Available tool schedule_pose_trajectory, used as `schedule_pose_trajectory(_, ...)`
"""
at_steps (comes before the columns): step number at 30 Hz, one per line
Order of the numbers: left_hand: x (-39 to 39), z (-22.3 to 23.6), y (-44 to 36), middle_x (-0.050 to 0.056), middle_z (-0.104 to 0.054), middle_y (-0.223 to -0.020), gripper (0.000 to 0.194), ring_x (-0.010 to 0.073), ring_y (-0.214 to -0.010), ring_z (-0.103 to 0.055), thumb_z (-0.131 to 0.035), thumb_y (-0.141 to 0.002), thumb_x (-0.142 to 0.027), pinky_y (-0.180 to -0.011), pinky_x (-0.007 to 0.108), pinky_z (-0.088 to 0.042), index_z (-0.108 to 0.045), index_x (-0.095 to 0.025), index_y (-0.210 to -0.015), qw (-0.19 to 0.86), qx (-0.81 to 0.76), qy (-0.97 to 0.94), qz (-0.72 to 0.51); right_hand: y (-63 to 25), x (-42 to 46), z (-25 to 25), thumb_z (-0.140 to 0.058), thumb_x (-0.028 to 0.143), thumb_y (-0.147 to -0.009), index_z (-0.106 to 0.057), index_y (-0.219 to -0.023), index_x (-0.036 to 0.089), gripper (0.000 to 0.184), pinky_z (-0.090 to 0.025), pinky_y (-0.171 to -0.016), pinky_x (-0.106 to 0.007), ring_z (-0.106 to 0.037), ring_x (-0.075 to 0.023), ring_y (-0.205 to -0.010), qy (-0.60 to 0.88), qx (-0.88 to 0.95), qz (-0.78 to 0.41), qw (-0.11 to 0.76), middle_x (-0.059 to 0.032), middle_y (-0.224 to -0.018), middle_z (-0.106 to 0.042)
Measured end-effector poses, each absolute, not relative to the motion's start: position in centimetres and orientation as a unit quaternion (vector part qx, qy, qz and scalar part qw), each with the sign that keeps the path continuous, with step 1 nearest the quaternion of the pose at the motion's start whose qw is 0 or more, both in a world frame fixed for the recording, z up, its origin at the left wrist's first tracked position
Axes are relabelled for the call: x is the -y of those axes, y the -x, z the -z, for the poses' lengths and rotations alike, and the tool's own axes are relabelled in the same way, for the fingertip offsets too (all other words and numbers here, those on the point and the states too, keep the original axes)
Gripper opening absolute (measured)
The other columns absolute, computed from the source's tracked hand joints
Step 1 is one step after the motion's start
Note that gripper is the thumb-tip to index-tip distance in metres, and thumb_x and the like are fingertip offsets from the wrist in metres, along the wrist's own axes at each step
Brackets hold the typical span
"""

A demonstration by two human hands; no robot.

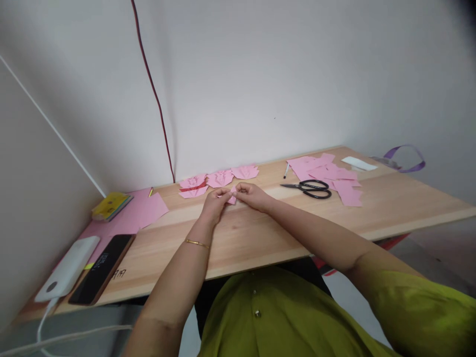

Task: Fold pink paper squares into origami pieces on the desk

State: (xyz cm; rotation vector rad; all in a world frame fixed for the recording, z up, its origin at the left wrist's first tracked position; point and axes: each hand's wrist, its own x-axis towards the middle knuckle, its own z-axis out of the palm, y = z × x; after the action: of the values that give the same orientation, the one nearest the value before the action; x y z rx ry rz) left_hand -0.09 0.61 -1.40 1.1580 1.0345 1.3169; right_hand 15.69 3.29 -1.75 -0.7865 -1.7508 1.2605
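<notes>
Between my two hands, above the middle of the wooden table [238, 238], is a small piece of pink paper [232, 200]. My left hand [216, 202] pinches its left side, and my right hand [253, 195] pinches its right side near the top. The fingers cover much of the paper, so its full shape is hidden. Just beyond my hands lie several cut and creased pink paper shapes [220, 178] along the wall side. To the right of my right hand rest black-handled scissors [314, 188], their blades pointing left.
Pink paper scraps [345, 186], a pen [286, 170] and a white strip [359, 163] lie at the right. On the left are larger pink sheets [148, 213], a yellow packet [111, 207], a phone [102, 270] and a white power bank [69, 267] with a cable. A dark red cord [158, 99] hangs down the wall.
</notes>
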Motion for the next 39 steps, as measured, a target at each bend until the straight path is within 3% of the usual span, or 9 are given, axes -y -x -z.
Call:
schedule_pose_trajectory(8, -0.51, 1.25, -0.01, -0.001, -0.06, -0.061, 0.02, 0.0103, -0.056, -0.054, -0.074, -0.06, -0.028, -0.059, 0.025, -0.044, -0.063, -0.013, -0.067, 0.505, -0.45, -0.491, -0.549, -15.6, -3.54, 2.11, -0.061, 0.045, -0.075, -0.054, -0.076, 0.015, 0.031, -0.033, -0.058, -0.022, -0.043, -0.0091, -0.06, 0.319, 0.701, -0.48, 0.42, 0.0028, -0.068, -0.051)
schedule_pose_trajectory(20, -0.29, 0.78, -0.05, 0.0, -0.06, -0.059, 0.01, 0.0112, -0.059, -0.05, -0.07, -0.061, -0.022, -0.061, 0.023, -0.038, -0.063, -0.015, -0.058, 0.395, -0.504, -0.536, -0.551, -15.46, -3.66, 2.14, -0.058, 0.042, -0.076, -0.054, -0.075, 0.015, 0.027, -0.034, -0.057, -0.023, -0.044, -0.0101, -0.059, 0.317, 0.731, -0.437, 0.416, 0.0025, -0.066, -0.051)
schedule_pose_trajectory(39, -0.47, 1.03, -0.17, -0.002, -0.057, -0.054, 0.011, 0.0092, -0.052, -0.048, -0.067, -0.057, -0.022, -0.055, 0.022, -0.038, -0.06, -0.014, -0.057, 0.467, -0.484, -0.496, -0.549, -15.28, -3.58, 2.21, -0.059, 0.038, -0.077, -0.051, -0.083, 0.018, 0.023, -0.04, -0.06, -0.023, -0.047, -0.0102, -0.065, 0.265, 0.72, -0.457, 0.451, 0.0023, -0.073, -0.05)
